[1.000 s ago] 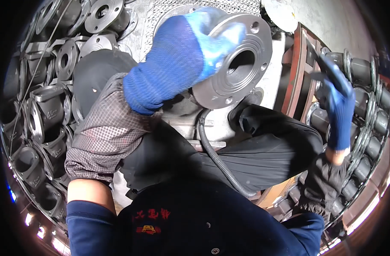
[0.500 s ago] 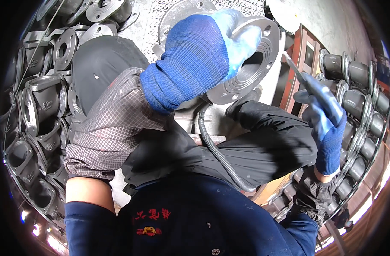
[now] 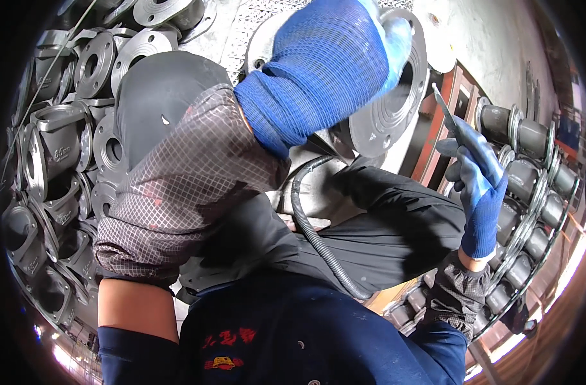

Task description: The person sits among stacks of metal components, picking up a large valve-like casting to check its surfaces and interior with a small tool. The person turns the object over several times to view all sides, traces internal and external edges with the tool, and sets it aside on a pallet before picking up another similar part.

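In front of me stands a dark grey cast-metal valve body (image 3: 377,133), its round bolt-holed flange tilted toward the right. My left hand (image 3: 334,67), in a blue knitted glove with a pale coating, grips its upper side. The fingers wrap over the flange edge, and their tips are partly hidden. Apart from the casting, to its right, my right hand (image 3: 480,183) is closed around a thin, flat metal blade (image 3: 445,112). The blade points up and slightly left, and its lower part lies hidden in the glove.
Grey flanged castings (image 3: 55,147) are piled along the left. More castings (image 3: 524,176) stand in rows at the right, beside a reddish-brown metal frame (image 3: 429,151). A corrugated hose (image 3: 313,234) curves across between my legs. A rough patterned surface (image 3: 241,32) lies behind the casting.
The casting has turned and shifted right, its flange now seen more edge-on. My left hand has moved up and right with it. My right hand keeps the blade, slightly further left.
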`<state>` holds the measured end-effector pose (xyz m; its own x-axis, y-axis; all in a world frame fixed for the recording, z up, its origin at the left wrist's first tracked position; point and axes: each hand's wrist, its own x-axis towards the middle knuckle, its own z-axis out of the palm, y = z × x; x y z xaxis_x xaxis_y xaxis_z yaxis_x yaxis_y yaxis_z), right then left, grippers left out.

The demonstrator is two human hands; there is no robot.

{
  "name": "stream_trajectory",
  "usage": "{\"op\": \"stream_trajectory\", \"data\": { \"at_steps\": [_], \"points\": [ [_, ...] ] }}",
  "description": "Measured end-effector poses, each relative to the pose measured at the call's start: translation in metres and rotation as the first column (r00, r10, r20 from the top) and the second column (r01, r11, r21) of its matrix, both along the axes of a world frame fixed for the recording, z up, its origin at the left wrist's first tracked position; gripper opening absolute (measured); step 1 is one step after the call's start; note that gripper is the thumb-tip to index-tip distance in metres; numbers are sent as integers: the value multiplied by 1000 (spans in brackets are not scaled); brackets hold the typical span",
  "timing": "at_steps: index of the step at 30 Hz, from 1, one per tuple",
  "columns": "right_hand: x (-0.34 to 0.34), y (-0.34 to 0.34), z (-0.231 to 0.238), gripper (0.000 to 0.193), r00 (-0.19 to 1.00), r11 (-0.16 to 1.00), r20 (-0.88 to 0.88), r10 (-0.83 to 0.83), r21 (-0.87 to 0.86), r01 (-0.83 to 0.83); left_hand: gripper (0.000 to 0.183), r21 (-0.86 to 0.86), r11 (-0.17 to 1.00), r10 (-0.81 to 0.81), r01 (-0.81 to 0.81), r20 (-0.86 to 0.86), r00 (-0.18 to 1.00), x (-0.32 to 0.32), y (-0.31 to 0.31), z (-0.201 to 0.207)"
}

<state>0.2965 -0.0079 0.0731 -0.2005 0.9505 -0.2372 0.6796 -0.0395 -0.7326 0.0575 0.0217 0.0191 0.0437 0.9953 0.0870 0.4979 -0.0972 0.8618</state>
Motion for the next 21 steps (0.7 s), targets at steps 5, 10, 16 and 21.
{"op": "stream_trajectory", "data": {
  "at_steps": [5,10,16,21],
  "points": [
    [-4,3,2,34,933,938,279,228,193,-287,37,25,1000,-15,16,-31,999,8,2,-4],
    [-41,8,27,35,567,786,742,359,87,-612,36,28,1000,4,-2,-90,996,16,4,-5],
    [-48,13,19,27,348,708,886,307,32,-705,32,96,992,-67,83,-166,984,25,2,-11],
    [-43,13,13,31,296,680,897,329,-8,-733,28,133,918,-243,375,-559,793,24,-1,-18]
  ]
}}
